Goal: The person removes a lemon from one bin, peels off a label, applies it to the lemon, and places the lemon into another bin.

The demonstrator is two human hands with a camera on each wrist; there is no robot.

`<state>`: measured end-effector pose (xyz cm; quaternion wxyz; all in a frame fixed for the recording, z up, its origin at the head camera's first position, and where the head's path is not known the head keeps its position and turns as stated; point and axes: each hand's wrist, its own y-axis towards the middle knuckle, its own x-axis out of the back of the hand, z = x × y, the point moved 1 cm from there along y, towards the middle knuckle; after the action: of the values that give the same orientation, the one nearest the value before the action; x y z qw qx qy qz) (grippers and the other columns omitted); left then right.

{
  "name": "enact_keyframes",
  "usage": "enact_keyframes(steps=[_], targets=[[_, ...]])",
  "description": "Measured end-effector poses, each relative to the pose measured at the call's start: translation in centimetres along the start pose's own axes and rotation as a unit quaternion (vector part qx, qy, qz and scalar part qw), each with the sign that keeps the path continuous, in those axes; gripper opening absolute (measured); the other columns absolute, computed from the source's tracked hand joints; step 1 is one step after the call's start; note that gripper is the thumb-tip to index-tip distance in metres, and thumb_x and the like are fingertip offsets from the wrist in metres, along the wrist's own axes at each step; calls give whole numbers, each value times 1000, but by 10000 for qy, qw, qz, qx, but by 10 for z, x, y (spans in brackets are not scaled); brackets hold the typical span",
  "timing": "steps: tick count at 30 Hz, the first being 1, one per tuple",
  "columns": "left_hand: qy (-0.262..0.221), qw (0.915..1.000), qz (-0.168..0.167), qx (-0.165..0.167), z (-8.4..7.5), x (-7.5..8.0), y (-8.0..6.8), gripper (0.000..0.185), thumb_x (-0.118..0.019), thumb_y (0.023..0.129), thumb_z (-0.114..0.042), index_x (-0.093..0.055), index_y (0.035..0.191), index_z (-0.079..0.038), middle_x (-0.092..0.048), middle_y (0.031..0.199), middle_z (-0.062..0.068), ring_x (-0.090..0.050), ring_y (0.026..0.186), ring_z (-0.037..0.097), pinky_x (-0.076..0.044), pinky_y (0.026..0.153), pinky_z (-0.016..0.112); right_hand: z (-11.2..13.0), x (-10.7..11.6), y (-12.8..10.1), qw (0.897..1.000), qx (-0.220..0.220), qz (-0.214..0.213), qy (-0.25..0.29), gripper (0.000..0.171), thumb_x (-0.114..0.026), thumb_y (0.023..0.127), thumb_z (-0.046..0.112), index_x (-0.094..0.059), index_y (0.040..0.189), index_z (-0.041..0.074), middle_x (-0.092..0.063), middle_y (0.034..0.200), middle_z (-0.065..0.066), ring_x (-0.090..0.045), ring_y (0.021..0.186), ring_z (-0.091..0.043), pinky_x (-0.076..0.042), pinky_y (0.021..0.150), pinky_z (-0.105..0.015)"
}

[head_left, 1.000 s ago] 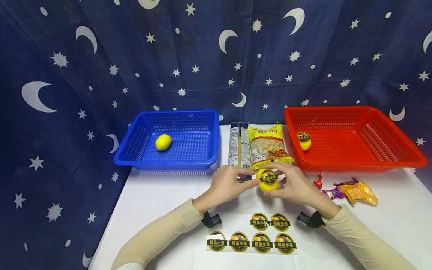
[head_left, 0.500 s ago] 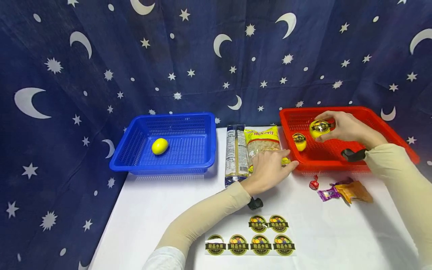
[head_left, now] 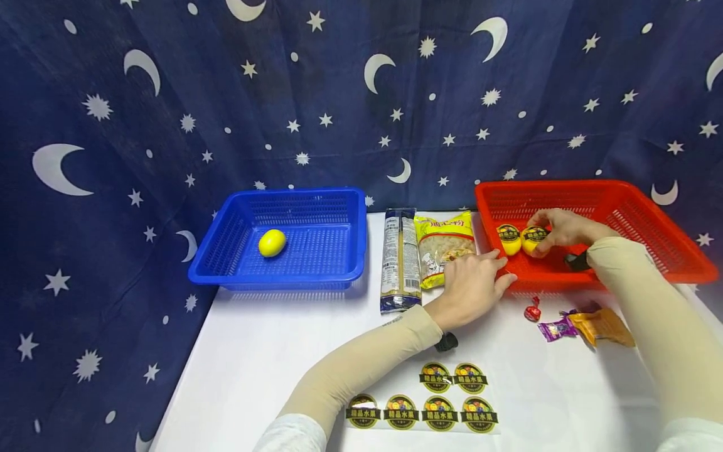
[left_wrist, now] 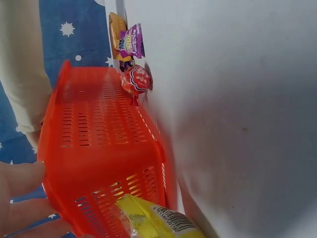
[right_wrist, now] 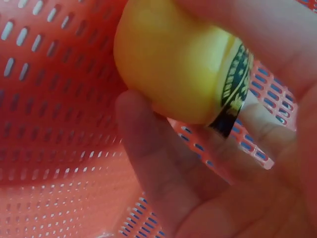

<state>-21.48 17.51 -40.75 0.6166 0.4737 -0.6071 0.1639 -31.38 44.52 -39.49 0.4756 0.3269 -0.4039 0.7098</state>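
Observation:
In the red basket [head_left: 565, 276] my right hand [head_left: 565, 227] holds a yellow lemon [head_left: 530, 243] between thumb and fingers. A round black-and-gold sticker wraps part of that lemon [right_wrist: 168, 64] in the right wrist view. Just left of it, another stickered lemon [head_left: 511, 243] lies in the same basket. My left hand [head_left: 470, 290] rests its fingertips at the basket's near left corner, fingers fairly straight; the left wrist view has its fingers [left_wrist: 22, 178] beside the rim. A plain lemon [head_left: 272, 243] sits in the blue basket [head_left: 282, 280].
A noodle packet [head_left: 400, 263] and a yellow food bag [head_left: 437, 242] lie between the baskets. Wrapped sweets [head_left: 558, 328], a red candy [head_left: 533, 309] and an orange packet [head_left: 604, 326] lie before the red basket. A sticker sheet [head_left: 415, 429] is at the front.
The right hand has carried the stickered lemon from the table's middle into the red basket and lowered it beside the other one. My left hand has released it and moved right to the basket's corner.

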Motion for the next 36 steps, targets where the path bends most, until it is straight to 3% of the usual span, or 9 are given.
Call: enact_keyframes(steps=[9, 14, 20, 24, 25, 27, 31, 36], targets=[[-59, 10000, -11, -49, 3, 5, 2, 38, -63, 96, -56, -72, 128, -38, -68, 135, -17, -76, 90, 14, -27, 46, 21, 3, 2, 2, 9999, -64, 71, 80, 70, -92, 72, 11, -51, 124, -12, -54, 126, -36, -54, 108, -43, -44, 97, -57], [-47, 10000, -30, -43, 5, 5, 4, 37, -63, 96, -56, -72, 127, -38, -68, 135, -17, -76, 88, 14, -28, 45, 21, 8, 4, -2, 9999, -102, 121, 55, 83, -92, 74, 14, -45, 135, -14, -47, 136, -43, -49, 119, -53, -37, 105, -70], [-226, 9984, 425, -297, 20, 15, 12, 43, -67, 94, -56, -71, 131, -34, -74, 121, -17, -67, 81, 8, -35, 50, 22, 34, 18, -19, 9993, -200, -178, -278, 96, -89, 79, 31, -35, 149, -7, -38, 146, -43, -38, 131, -59, -32, 106, -77], [-470, 9975, 365, -374, 54, 40, 17, 46, -70, 92, -54, -72, 130, -28, -73, 90, -12, -60, 69, 9, -38, 47, 23, 71, 18, -32, 9967, 71, -669, -463, 95, -85, 82, 40, -36, 151, -2, -37, 150, -37, -34, 136, -55, -29, 109, -77], [-522, 9978, 246, -316, 66, 47, 18, 47, -72, 91, -54, -72, 130, -27, -75, 91, -10, -62, 71, 10, -40, 49, 24, 82, 15, -35, 9955, 203, -808, -445, 92, -84, 84, 40, -37, 151, -1, -37, 151, -35, -34, 137, -53, -29, 110, -77], [-558, 9984, 60, -110, 91, 64, 16, 49, -73, 90, -54, -71, 131, -27, -77, 98, -7, -67, 82, 13, -48, 55, 28, 105, 4, -41, 9913, 550, -1131, -390, 86, -83, 85, 40, -41, 151, 2, -39, 151, -31, -37, 138, -49, -30, 110, -75], [-433, 9983, -32, 400, 147, 101, 11, 59, -73, 90, -54, -63, 141, -26, -70, 136, -4, -68, 112, 21, -57, 76, 39, 144, -29, -49, 9751, 1375, -1730, -164, 73, -84, 85, 33, -52, 145, 7, -47, 148, -21, -46, 133, -41, -38, 107, -67], [-355, 9944, 444, 887, 224, 145, -1, 61, -71, 92, -53, -58, 146, -27, -65, 143, 2, -64, 125, 29, -54, 93, 51, 182, -72, -45, 9562, 2239, -1879, 134, 64, -85, 84, 28, -58, 140, 10, -55, 144, -15, -55, 126, -35, -42, 105, -60]])
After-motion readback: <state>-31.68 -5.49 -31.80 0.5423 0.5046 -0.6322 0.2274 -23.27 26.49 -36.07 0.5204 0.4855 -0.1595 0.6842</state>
